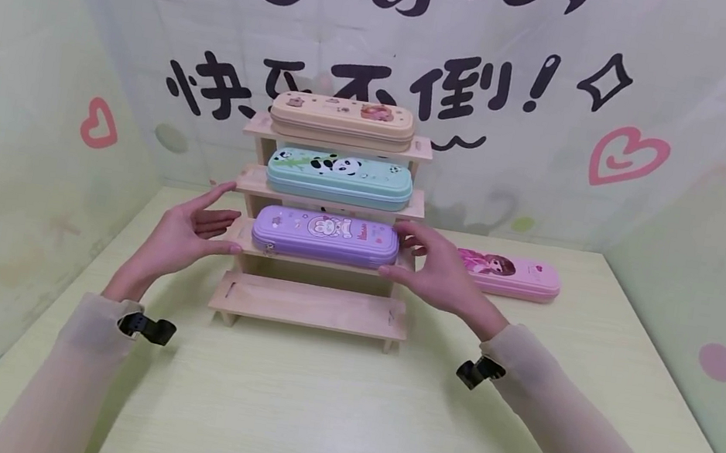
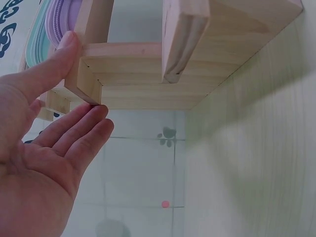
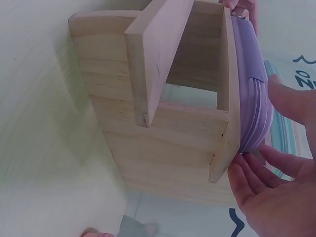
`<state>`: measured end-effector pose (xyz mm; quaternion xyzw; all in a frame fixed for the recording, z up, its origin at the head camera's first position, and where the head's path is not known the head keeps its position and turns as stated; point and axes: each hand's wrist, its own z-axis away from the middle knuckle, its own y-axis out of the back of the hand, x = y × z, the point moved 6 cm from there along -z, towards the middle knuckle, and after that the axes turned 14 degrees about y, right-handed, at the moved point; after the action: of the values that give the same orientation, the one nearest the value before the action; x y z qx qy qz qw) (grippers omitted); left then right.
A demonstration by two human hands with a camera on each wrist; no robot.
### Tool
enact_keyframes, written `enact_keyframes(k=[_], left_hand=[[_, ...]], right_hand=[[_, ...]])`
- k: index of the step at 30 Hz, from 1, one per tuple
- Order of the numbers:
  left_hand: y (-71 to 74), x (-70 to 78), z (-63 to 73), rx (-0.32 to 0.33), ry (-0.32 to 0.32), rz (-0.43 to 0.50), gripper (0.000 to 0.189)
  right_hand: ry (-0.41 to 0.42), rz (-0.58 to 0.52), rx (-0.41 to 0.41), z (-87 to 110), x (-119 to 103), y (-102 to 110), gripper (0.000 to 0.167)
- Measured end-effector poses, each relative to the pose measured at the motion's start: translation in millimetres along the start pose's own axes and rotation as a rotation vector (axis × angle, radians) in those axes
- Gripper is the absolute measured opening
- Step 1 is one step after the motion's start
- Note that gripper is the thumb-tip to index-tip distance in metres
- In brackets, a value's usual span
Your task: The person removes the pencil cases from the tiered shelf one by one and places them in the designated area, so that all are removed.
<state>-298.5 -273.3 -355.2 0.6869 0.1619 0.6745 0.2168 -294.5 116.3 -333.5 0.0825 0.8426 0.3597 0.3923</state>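
A purple pencil case (image 1: 326, 237) with a cartoon figure lies on the third tier of a wooden stepped rack (image 1: 309, 305). My right hand (image 1: 434, 268) holds its right end, thumb at the front corner and fingers curled round behind. In the right wrist view, the fingertips (image 3: 242, 160) sit right at the case's end and the shelf edge. My left hand (image 1: 193, 232) is at the rack's left side, fingers spread; its thumb lies along the shelf end near the purple case. Above are a teal panda pencil case (image 1: 342, 180) and a peach pencil case (image 1: 344, 118).
A pink pencil case (image 1: 517, 277) with a doll picture lies on the table (image 1: 335, 410) right of the rack, partly behind my right hand. The rack's lowest tier (image 1: 309, 303) is bare. Printed cloth walls (image 1: 518, 179) enclose the table at the back and sides.
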Motion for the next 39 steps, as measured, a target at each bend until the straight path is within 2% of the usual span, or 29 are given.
enact_keyframes(k=[16, 25, 30, 39], left_hand=[[-0.2, -0.5, -1.7, -0.018, -0.007, 0.030, 0.106], [0.9, -2.1, -1.8, -0.031, -0.004, 0.051, 0.104], [0.7, -2.4, -2.6, -0.045, -0.013, 0.049, 0.103], [2.5, -3.6, -1.6, -0.056, 0.005, 0.037, 0.103]], right_hand=[[-0.015, 0.040, -0.012, -4.8, -3, 0, 0.065], [-0.015, 0.101, -0.062, -7.8, -6, -3, 0.084], [-0.003, 0.141, -0.081, -9.1, -7, -5, 0.085], [-0.013, 0.122, -0.086, -10.6, -6, -8, 0.082]])
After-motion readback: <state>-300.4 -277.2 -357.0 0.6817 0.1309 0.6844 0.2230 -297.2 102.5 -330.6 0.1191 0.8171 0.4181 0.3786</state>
